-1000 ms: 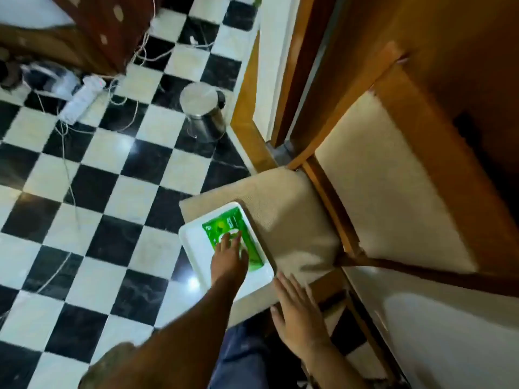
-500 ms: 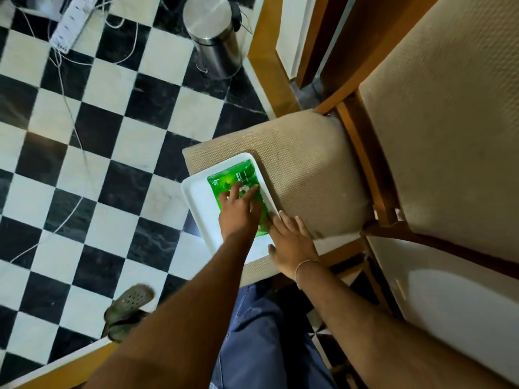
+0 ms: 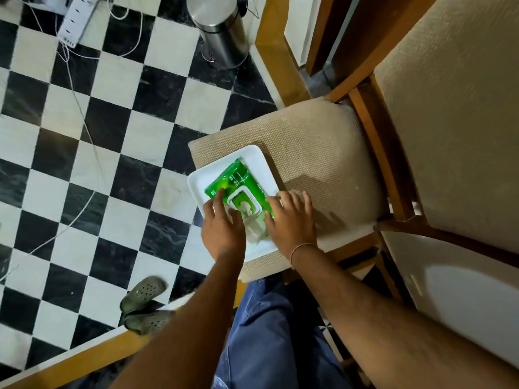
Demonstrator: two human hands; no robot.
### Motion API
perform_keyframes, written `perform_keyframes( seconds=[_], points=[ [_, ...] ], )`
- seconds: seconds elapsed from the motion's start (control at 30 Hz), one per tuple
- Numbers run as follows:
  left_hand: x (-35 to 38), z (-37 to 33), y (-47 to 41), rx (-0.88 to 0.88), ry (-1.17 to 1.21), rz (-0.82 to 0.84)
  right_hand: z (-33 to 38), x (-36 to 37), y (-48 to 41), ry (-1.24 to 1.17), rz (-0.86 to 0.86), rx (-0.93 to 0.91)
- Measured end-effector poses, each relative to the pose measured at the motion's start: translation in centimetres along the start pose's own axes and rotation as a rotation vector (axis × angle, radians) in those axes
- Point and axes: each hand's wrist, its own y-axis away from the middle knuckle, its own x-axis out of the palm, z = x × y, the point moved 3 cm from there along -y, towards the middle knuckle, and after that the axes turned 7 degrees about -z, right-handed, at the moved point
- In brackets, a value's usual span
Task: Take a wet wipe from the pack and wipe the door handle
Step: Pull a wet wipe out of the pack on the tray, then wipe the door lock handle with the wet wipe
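Note:
A green wet wipe pack (image 3: 235, 175) lies on a white tray (image 3: 262, 162) on the beige chair seat (image 3: 314, 147). Its clear lid (image 3: 255, 229) is flipped open toward me, and a white wipe (image 3: 243, 205) shows in the opening. My left hand (image 3: 222, 227) holds the pack's left side, with fingers on the green film and the thumb by the lid. My right hand (image 3: 292, 220) presses on the pack's right edge, fingers spread. No door handle is in view.
The chair's padded back (image 3: 449, 122) rises at the right. A steel pedal bin (image 3: 222, 29) stands on the checkered floor at the top, beside a power strip (image 3: 75, 21) and loose cables. Grey sandals (image 3: 146, 307) lie near my feet. A wooden door frame (image 3: 323, 35) is behind the chair.
The pack's lid has come open and a wipe now shows. My right hand moved from the seat edge onto the pack's right side. The camera has moved closer.

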Motion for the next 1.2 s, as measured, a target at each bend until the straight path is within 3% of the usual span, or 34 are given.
perform_keyframes(
  seconds=[0.3, 0.43, 0.6, 0.77, 0.9, 1.03, 1.2],
  points=[
    [1.0, 0.6, 0.4, -0.054, 0.184, 0.138, 3.4, 2.0, -2.4, -0.073, -0.046, -0.187],
    [1.6, -0.2, -0.2, -0.013, 0.148, 0.164, 3.7, 1.3, -2.6, -0.106, -0.059, -0.048],
    [1.9, -2.1, -0.8, 0.016, -0.076, 0.206, 0.3, -4.0, -0.8, -0.442, -0.368, 0.183],
    [0.3, -5.2, 1.1, 0.129, -0.284, 0.221, -5.2, -10.5, 4.0, -0.549, -0.518, 0.379],
    [-2.9, -10.4, 6.7, 0.489, -0.274, 0.231, -8.7, -15.5, 9.7, -0.521, -0.546, 0.587],
    [-4.7, -18.3, 14.8, 0.999, -0.218, 0.433, -10.5, -19.6, 17.1, -0.514, -0.543, 0.692],
    [-9.4, -27.4, 27.8, 1.492, -0.090, 0.721, -13.4, -25.8, 30.2, -0.545, -0.769, 0.897]
  ],
)
